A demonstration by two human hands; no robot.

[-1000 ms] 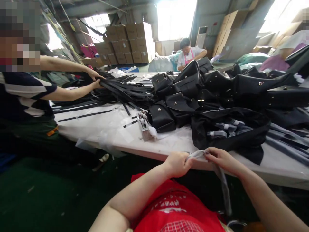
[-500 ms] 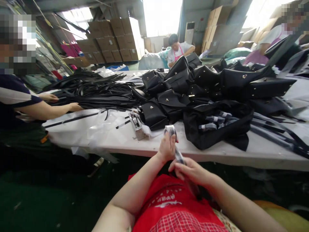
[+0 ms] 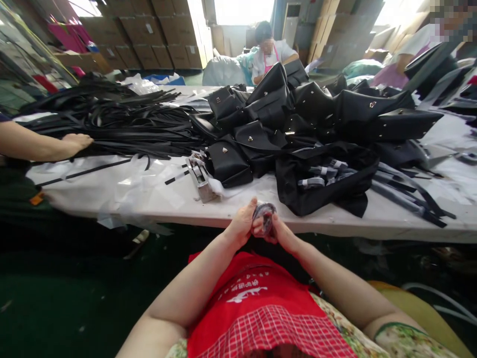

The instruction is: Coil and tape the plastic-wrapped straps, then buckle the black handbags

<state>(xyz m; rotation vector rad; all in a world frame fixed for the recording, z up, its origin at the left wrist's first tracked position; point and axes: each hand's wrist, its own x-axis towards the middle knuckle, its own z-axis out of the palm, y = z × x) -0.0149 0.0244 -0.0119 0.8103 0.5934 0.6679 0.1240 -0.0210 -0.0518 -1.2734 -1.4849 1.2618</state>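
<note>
Both my hands meet just below the front edge of the white table [image 3: 238, 211]. My left hand [image 3: 243, 224] and my right hand [image 3: 280, 232] are closed around a rolled-up grey strap [image 3: 264, 217] wound into a small coil between the fingers. Right behind them on the table lies an open black bag [image 3: 324, 186] with several wrapped straps inside. A small black purse [image 3: 227, 164] sits to its left.
A heap of black purses [image 3: 316, 109] covers the table's middle and right. Long black straps [image 3: 112, 124] lie piled at the left, with another person's hand [image 3: 74, 143] on them. A metal tool [image 3: 199, 180] lies near the edge. Cardboard boxes [image 3: 149, 30] and seated people fill the back.
The long hanging strap has been wound up into a small coil. My right hand rose from my lap to join my left hand at the coil.
</note>
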